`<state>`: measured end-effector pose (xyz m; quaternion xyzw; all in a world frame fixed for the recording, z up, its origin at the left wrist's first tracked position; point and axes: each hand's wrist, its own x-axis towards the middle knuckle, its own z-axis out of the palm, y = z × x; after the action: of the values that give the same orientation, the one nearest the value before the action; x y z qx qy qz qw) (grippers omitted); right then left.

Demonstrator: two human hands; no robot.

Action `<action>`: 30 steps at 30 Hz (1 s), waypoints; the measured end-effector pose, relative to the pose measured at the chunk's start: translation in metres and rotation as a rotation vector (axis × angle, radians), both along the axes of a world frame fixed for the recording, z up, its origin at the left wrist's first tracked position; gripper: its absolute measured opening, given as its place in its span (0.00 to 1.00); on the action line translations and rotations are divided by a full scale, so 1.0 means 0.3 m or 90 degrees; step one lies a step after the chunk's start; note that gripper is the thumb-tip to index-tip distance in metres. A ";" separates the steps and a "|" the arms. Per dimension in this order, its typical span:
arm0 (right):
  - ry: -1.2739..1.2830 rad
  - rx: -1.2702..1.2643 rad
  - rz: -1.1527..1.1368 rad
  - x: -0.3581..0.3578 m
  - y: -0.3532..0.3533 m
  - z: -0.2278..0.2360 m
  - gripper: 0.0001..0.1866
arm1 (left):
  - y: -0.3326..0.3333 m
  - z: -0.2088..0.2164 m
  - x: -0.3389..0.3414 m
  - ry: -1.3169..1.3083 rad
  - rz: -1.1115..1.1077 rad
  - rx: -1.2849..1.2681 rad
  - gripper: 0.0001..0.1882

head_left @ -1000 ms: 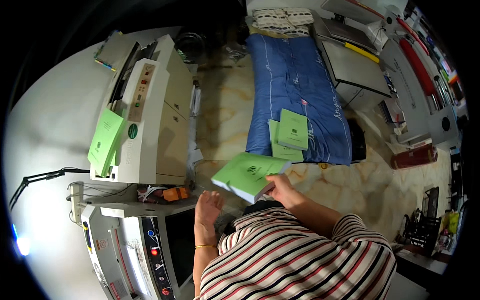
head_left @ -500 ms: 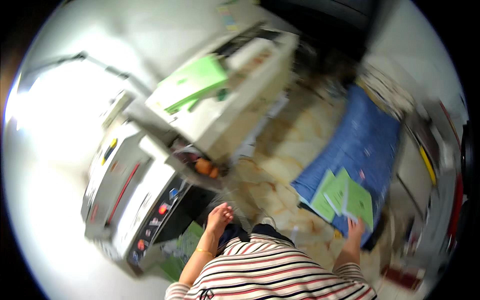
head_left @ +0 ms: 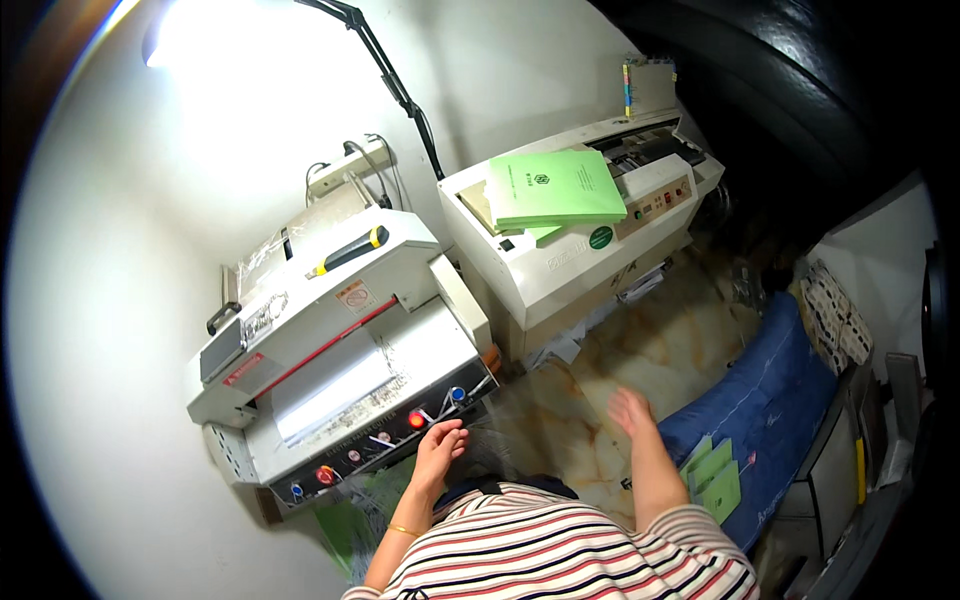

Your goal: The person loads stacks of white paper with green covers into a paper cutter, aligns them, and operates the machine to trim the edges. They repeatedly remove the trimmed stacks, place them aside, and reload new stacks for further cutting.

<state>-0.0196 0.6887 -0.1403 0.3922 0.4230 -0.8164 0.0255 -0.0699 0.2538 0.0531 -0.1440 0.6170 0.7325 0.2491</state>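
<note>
My left hand (head_left: 440, 452) hovers by the front control panel of a pale paper-cutting machine (head_left: 330, 315), near its red button (head_left: 417, 420). Its fingers are loosely curled together and nothing shows in them. My right hand (head_left: 630, 412) is raised over the marbled floor, slightly blurred, its fingers stretched out and holding nothing. Beyond its forearm, several green booklets (head_left: 722, 492) lie fanned on a blue padded cloth (head_left: 765, 415). A stack of green booklets (head_left: 555, 188) rests on top of a second cream-coloured machine (head_left: 590, 270).
A yellow-and-black utility knife (head_left: 350, 250) lies on the cutting machine. Behind it stand a power strip (head_left: 347, 165) and a black lamp arm (head_left: 390, 80). Green sheets (head_left: 345, 525) under clear plastic sit below the panel. Grey panels (head_left: 900, 440) stand at the right.
My right hand has left the green booklets on the blue cloth and moved left, now empty. The view has swung right-to-left, bringing both machines nearer the middle. My left hand stays loosely curled.
</note>
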 end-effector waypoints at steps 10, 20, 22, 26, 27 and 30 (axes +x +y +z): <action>0.185 0.127 -0.110 -0.870 -0.021 0.578 0.20 | -0.173 0.195 -0.066 0.150 -0.078 0.028 0.16; 0.130 -0.025 -0.212 -1.216 0.246 0.608 0.26 | 0.007 0.253 -0.197 0.179 0.054 0.012 0.17; 0.089 0.014 -0.275 -1.231 0.266 0.583 0.24 | 0.067 0.249 -0.234 0.179 0.054 0.014 0.17; 0.135 0.102 -0.309 -1.273 0.255 0.597 0.23 | 0.209 0.263 -0.314 0.197 0.042 0.018 0.17; 0.144 0.086 -0.302 -1.281 0.230 0.610 0.23 | 0.244 0.261 -0.340 0.213 0.027 0.014 0.17; 0.213 -0.031 -0.185 -1.279 0.191 0.642 0.24 | 0.377 0.290 -0.437 0.248 -0.045 0.007 0.16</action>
<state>-0.4032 0.7459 0.0523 0.3075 0.3404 -0.8753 -0.1532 -0.2011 0.3669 0.1401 0.0233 0.6541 0.7407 0.1514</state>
